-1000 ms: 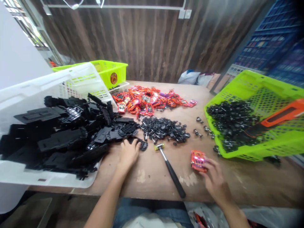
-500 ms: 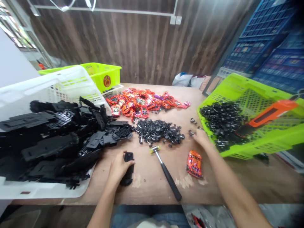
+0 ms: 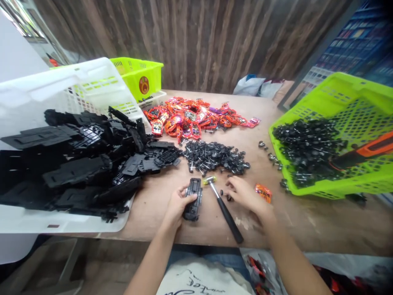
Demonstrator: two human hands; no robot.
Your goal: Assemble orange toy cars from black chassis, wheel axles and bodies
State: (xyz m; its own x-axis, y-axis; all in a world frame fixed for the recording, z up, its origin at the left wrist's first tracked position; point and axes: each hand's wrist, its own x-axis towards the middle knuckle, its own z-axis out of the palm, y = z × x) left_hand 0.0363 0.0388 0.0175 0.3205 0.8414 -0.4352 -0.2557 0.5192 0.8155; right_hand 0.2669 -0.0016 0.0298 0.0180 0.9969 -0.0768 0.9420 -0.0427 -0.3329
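Note:
My left hand (image 3: pixel 178 205) grips a black plastic toy car chassis (image 3: pixel 193 198), thumb across its top, just over the table. Between the two hands lies a small hammer (image 3: pixel 225 213) with a black handle and a yellowish-tipped head. My right hand (image 3: pixel 241 191) is right of the hammer, its fingers pinched around a small wheel axle (image 3: pixel 227 196) with black wheels; part of it is hidden by the fingers. An orange toy car body (image 3: pixel 263 193) lies beyond the right wrist, partly covered by it. Ahead of both hands is a heap of wheel axles (image 3: pixel 215 157).
At left a tilted white crate (image 3: pixel 101 229) spills black chassis. Shiny orange-red car bodies (image 3: pixel 190 119) are piled at the back. On the right, a green basket (image 3: pixel 322 190) holds more axles and an orange-and-black tool (image 3: pixel 365 150). Several loose axles (image 3: pixel 272 157) lie beside it.
My right hand has come left from beside the green basket to near the hammer, carrying a wheel axle. My left hand has brought the chassis right, closer to the hammer. The view has shifted.

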